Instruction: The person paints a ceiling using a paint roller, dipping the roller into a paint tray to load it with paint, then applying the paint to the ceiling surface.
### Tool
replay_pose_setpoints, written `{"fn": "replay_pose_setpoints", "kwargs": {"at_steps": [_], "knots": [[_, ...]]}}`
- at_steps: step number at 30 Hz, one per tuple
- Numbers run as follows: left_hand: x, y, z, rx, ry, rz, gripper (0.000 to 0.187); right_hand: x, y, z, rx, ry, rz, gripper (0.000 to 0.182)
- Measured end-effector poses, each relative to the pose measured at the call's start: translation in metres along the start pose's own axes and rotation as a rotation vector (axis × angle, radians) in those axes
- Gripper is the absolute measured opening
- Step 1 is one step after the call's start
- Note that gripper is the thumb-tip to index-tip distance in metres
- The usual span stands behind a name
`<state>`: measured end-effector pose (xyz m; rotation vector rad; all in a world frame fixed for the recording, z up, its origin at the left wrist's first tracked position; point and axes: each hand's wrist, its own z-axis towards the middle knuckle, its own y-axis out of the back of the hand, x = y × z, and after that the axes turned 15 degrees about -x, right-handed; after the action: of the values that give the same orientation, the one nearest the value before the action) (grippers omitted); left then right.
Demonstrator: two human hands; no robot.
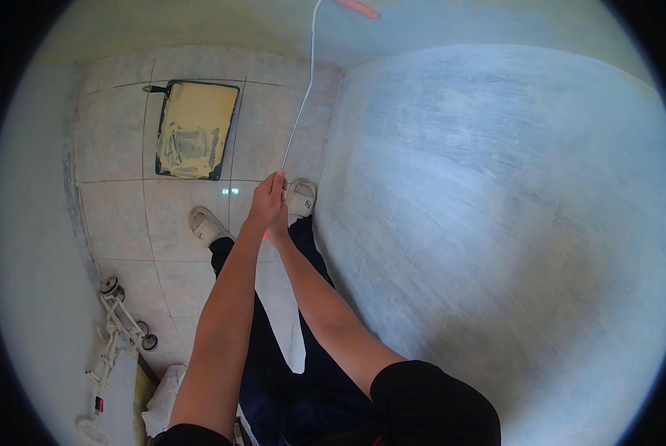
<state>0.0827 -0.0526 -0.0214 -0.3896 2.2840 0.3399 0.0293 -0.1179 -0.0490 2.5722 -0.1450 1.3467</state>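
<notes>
Bare metal, thin and slightly bent, the roller pole [301, 111] rises from the two hands up along the wall [496, 223] to a pink roller [356, 7] at the top edge of the view, only partly in frame. The left hand [266, 202] sits uppermost with its fingers clamped round the pole's lower end, and the right hand [278, 227] is tucked just beneath it, fingers also wrapped on the pole. Below them stand two feet in pale slippers [208, 223] on the tiled floor [117, 156], and a paint tray [193, 130] holding cream paint lies further off on the tiles. A folded metal trolley [117, 327] lies by the left wall. Held so far from its head, the pole could flex and let the roller skid; drips may fall on the slippers and make the tiles slick, and a backward step risks the trolley
</notes>
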Motion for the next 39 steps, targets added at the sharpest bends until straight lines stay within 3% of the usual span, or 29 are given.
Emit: {"fn": "replay_pose_setpoints", "kwargs": {"at_steps": [1,3,8,10,12,14,16,22,24,25,27,28,31,33,35,39], "knots": [[0.006,0.000,0.000,-0.004,0.036,-0.014,0.048,-0.001,0.002,-0.001,0.001,-0.001,0.000,0.030],[0.013,0.001,0.002,0.000,0.033,0.002,0.048,-0.004,0.008,-0.005,0.035,-0.290,0.064,0.031],[0.009,-0.004,-0.009,0.015,-0.002,-0.040,0.048,0.004,0.015,-0.015,-0.032,-0.281,0.075,0.030],[-0.004,-0.004,-0.020,0.066,0.106,-0.107,0.048,0.017,0.017,-0.017,-0.075,-0.271,0.085,0.028],[-0.025,-0.006,-0.026,0.074,0.066,-0.130,0.048,0.030,0.017,-0.015,-0.077,0.060,0.026,0.023],[-0.050,-0.006,-0.031,0.081,0.020,-0.148,0.047,0.033,0.016,-0.006,-0.084,0.119,0.061,0.020],[-0.072,-0.006,-0.033,0.105,-0.152,-0.160,0.046,0.045,0.012,0.005,-0.088,0.181,0.099,0.018],[-0.083,-0.012,-0.020,0.078,-0.166,-0.226,0.045,0.064,0.007,0.020,-0.036,0.459,-0.101,0.017],[-0.054,-0.009,-0.009,0.051,-0.147,-0.183,0.046,0.035,0.005,0.022,-0.064,0.249,-0.028,0.017],[-0.037,-0.014,-0.008,0.024,-0.118,-0.134,0.046,0.027,0.012,0.016,-0.068,0.258,-0.049,0.017],[-0.011,-0.014,-0.011,0.021,-0.024,-0.132,0.047,0.016,0.015,0.002,-0.052,-0.039,0.051,0.015],[-0.008,-0.010,-0.013,0.020,0.073,-0.106,0.047,0.014,0.017,-0.003,-0.049,-0.034,0.049,0.015],[-0.004,-0.013,-0.022,-0.052,-0.008,-0.087,0.046,-0.003,0.024,-0.010,-0.033,0.052,-0.048,0.014],[-0.009,-0.012,-0.030,-0.045,0.009,-0.131,0.046,-0.012,0.027,-0.006,0.002,0.247,-0.162,0.014],[-0.031,-0.009,-0.030,-0.044,0.006,-0.185,0.046,0.011,0.016,-0.003,-0.012,0.240,-0.109,0.014],[-0.087,0.004,-0.029,-0.052,-0.193,-0.185,0.045,0.023,0.004,0.012,-0.015,0.224,-0.062,0.016]]}}
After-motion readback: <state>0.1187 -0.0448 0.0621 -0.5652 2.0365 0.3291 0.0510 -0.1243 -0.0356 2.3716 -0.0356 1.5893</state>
